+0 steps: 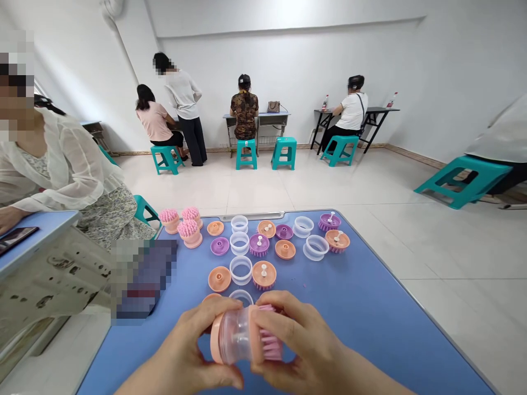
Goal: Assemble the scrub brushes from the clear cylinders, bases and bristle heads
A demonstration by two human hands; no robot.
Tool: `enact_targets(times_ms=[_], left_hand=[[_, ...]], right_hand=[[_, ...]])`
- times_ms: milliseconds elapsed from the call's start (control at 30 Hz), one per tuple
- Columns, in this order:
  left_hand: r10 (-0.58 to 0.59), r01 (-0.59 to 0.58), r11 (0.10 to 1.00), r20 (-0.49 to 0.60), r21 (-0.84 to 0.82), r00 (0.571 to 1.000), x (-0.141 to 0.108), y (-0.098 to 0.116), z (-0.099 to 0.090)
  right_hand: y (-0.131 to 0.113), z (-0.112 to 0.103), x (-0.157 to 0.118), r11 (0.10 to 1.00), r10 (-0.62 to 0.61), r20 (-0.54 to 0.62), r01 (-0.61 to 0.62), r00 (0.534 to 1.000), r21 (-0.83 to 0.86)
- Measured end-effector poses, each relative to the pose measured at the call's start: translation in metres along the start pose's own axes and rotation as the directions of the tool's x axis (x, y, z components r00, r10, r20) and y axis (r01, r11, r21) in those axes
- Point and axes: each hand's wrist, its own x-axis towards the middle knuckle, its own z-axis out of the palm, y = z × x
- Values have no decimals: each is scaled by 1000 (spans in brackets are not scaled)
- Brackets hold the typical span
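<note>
My left hand (pixel 206 343) is closed around the orange cap end of a round scrub brush (pixel 239 337). The brush lies on its side in the air, with a clear middle section and pink bristles pointing right. Round its bristle end, the fingers of my right hand (pixel 294 340) are wrapped. Just beyond my hands are a clear plastic ring (pixel 241 270), an orange cap (pixel 219 278) and an orange bristle head (pixel 264 274) with a white plunger. Another clear ring (pixel 241 297) is partly hidden behind my fingers.
Three pink-bristled brushes (pixel 190 232) stand at the far left of the blue table (pixel 349 318). Purple caps (pixel 219 246), purple bristle heads (pixel 259 244) and several clear rings (pixel 315 247) lie along the far side. A person (pixel 69 159) sits at left; others sit beyond on green stools (pixel 246 153).
</note>
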Motion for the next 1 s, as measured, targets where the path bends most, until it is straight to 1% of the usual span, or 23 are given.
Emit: enact_targets(times_ms=[67,133,200,267,333,400,433,467,533,600,733,867,1000], left_hand=[[154,-140,972,-60,191,986,-1,-2,2],[243,-197,918,-94,343,966,-2,-4,5],[281,-222,879,-83,421,956,-2,-4,6],[264,-212,885,-72,415,962,-2,-3,7],[184,-133,922,-110,362,977,-1,-1,6],[101,-48,950,-158,307,982,0,0,6],[86,-36,957,-164,287,983,1,0,5],[92,-45,961,-161,271,983,1,0,5],[139,-100,961,-139,256,981,1,0,4],[166,-132,957,-114,257,979,1,0,3],[147,-117,954,-91,275,985,-1,0,3],[185,-155,939,-70,309,980,-2,-2,4],[176,-148,920,-47,363,983,-3,-1,7]], right_hand=[[1,2,-2,1000,21,-3,-21,1000,12],[3,5,-5,998,58,-8,-57,998,21],[4,6,-8,993,110,3,-111,994,41],[6,6,-10,982,178,38,-180,983,61],[6,4,-10,963,247,87,-255,965,86],[5,3,-8,947,269,124,-286,955,148],[4,2,-7,940,261,137,-284,956,192],[3,1,-6,932,250,147,-279,957,233],[0,-1,-2,916,240,164,-279,957,290],[-2,-2,1,898,268,187,-315,945,306],[-4,-4,4,889,305,217,-359,927,283],[-4,-3,3,908,310,229,-358,923,216],[0,-1,-2,888,363,298,-424,883,175]])
